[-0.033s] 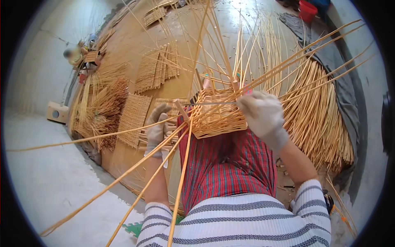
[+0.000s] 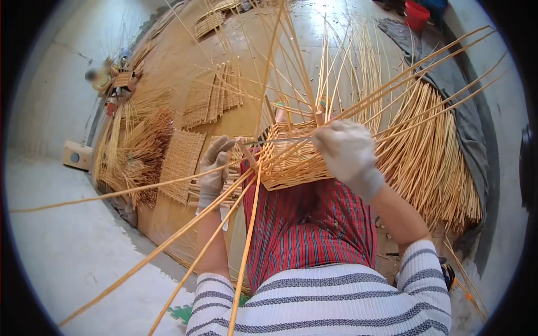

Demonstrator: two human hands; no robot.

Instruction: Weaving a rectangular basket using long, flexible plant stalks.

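Observation:
A small rectangular wicker basket [image 2: 294,171] rests on my lap, with long willow rods [image 2: 246,263] fanning out from its corners. Above its right part, my gloved right hand [image 2: 348,157] is closed round one end of a thin greyish strip [image 2: 283,140], which runs left over the basket; its exact kind is unclear. My gloved left hand [image 2: 213,171] is raised beside the left corner, fingers bent and apart from the thumb. One rod crosses in front of that palm. Short wooden pegs [image 2: 246,152] stand at the basket's corners.
A large bundle of peeled rods [image 2: 428,162] lies at right on a grey cloth [image 2: 468,145]. Woven panels [image 2: 183,162] and darker bundled rods [image 2: 148,140] lie at left. A red bucket [image 2: 417,15] stands at the far right. Another person [image 2: 101,78] shows at far left.
My right hand has shifted slightly left over the basket together with the greyish strip. The left hand has hardly moved.

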